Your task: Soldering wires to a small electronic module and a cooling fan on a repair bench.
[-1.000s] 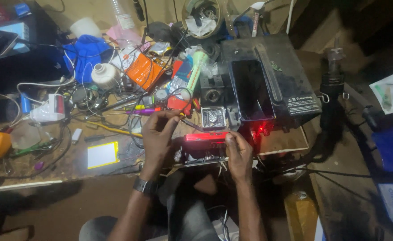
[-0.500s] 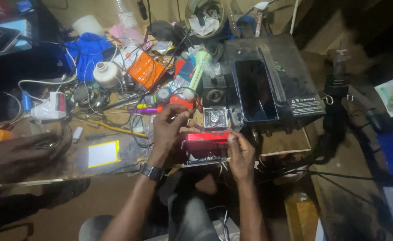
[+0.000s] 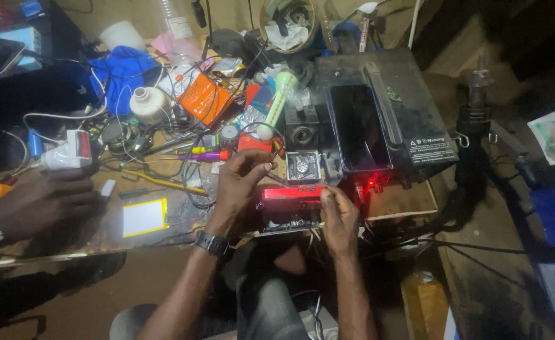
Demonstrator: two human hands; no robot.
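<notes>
The left hand (image 3: pixel 243 179) pinches thin wires (image 3: pixel 276 178) just left of the red-lit box (image 3: pixel 292 194), fingertips closed in a narrow grip. The right hand (image 3: pixel 339 217) rests on the box's right end, fingers curled against it; whether it clasps anything, I cannot tell. The step looks like wiring up the box, and steadying it seems the need. Behind the box sits a black machine (image 3: pixel 409 119) bearing 1 phone (image 3: pixel 358 128). The table (image 3: pixel 164 236) is cluttered; another person's hand (image 3: pixel 44 204) lies far left. The room is dim.

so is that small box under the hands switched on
On: the small box shows a glowing red strip between the left hand and right hand.
</notes>
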